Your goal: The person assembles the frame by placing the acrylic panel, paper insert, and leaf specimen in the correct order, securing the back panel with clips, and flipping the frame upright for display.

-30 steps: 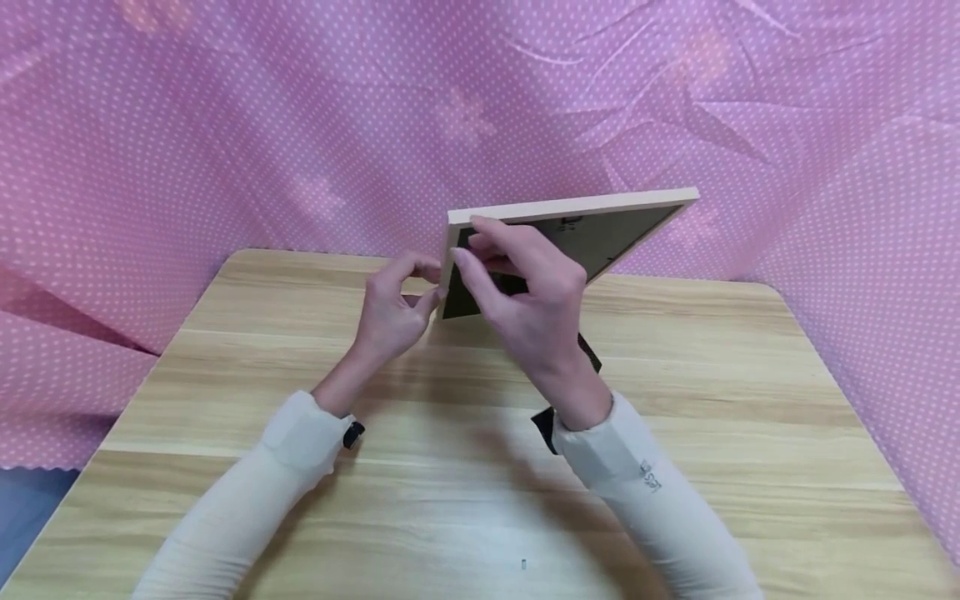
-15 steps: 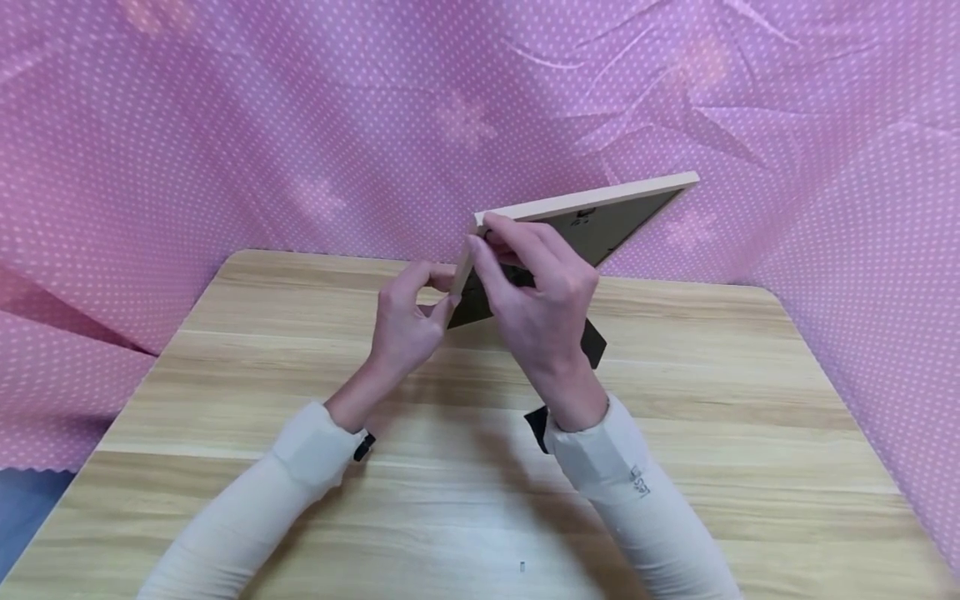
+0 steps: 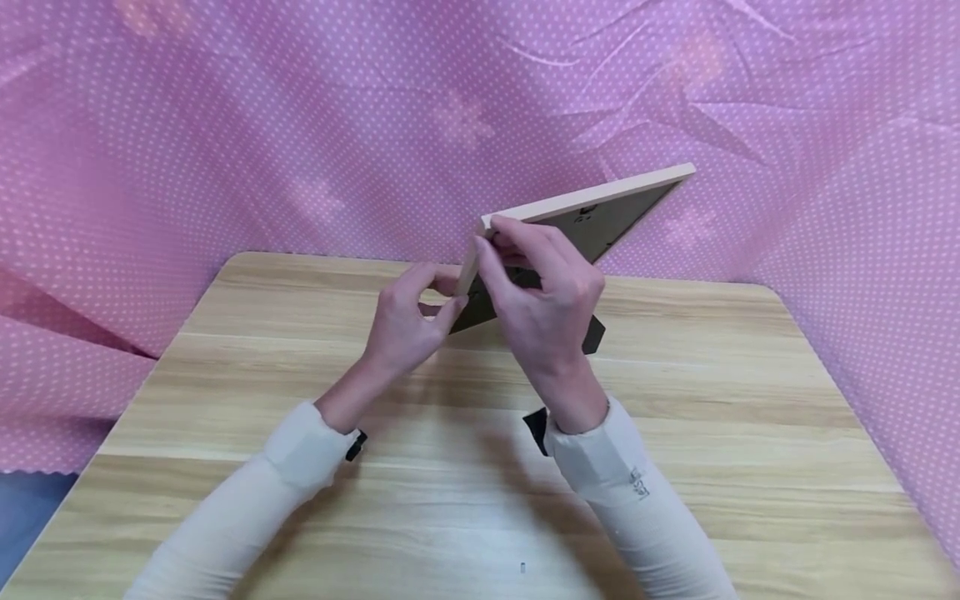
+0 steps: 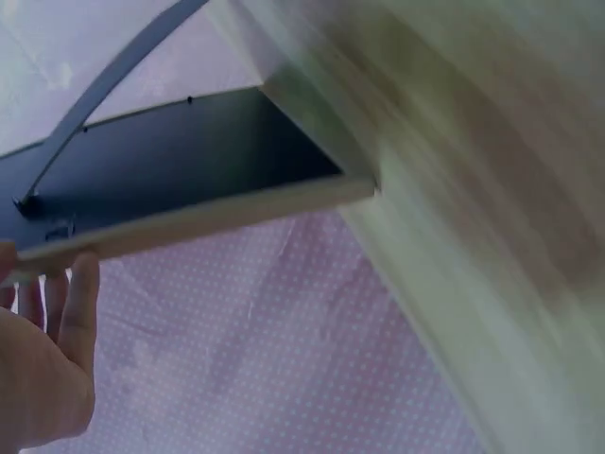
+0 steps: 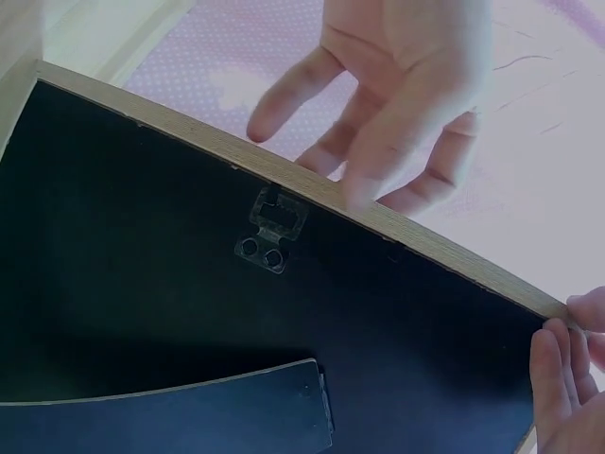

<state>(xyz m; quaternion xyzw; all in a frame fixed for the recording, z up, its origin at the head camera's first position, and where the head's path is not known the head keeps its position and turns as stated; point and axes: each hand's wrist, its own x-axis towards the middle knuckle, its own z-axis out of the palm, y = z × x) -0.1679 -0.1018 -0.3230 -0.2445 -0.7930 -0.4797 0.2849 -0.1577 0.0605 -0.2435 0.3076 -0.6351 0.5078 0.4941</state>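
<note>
A picture frame [image 3: 592, 193] with a pale wooden rim stands tilted over the back of the table, its dark backing facing me. My left hand [image 3: 408, 321] pinches the left rim between thumb and fingers, close by a metal hanger [image 5: 277, 222] in the right wrist view. At the upper left corner, my right hand [image 3: 551, 304] grips the rim with thumb and fingertips. From the backing a dark stand leg [image 5: 189, 411] swings out; its end shows beyond my right wrist in the head view. The frame's front is hidden.
The wooden table [image 3: 712, 433] has rounded back corners. Pink dotted cloth [image 3: 337, 108] hangs behind it and along both sides. A tiny dark piece [image 3: 522, 567] lies near the front edge. Both wrists carry black straps.
The frame has turned and tilted more: its near left corner has moved right and its far corner has risen. My left hand has shifted right with it, and both hands keep hold.
</note>
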